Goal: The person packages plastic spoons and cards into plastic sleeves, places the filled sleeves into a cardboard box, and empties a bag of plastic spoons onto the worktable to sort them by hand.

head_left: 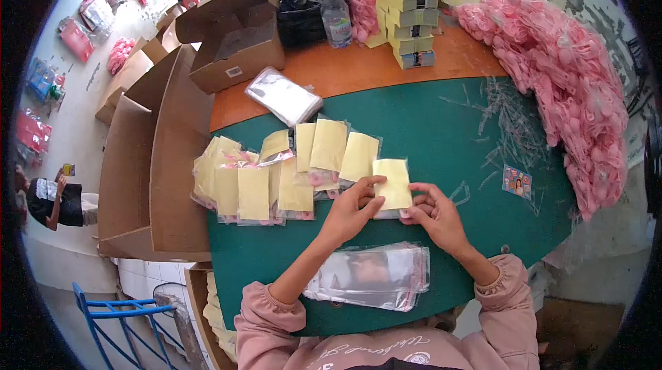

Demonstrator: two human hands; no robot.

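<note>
Between my two hands is a clear packet with a yellow card point(393, 184) and a bit of pink at its lower edge. My left hand point(356, 208) pinches the packet's left side, and my right hand point(438, 218) has its fingers at the lower right edge. Left of them, similar yellow-card packets point(295, 187) lie overlapping on the green mat point(414, 111). Below my hands rests a stack of clear plastic bags point(372, 277). A small printed card point(516, 182) lies to the right, near scattered clear strips point(514, 125).
A large pink heap point(552, 73) lines the right edge. Banded card stacks point(412, 18), a bottle point(334, 8) and a black bag point(299, 15) stand at the back. Another clear bag stack point(283, 96) lies near open cardboard boxes point(181, 156). Other people point(62, 201) are at the far left.
</note>
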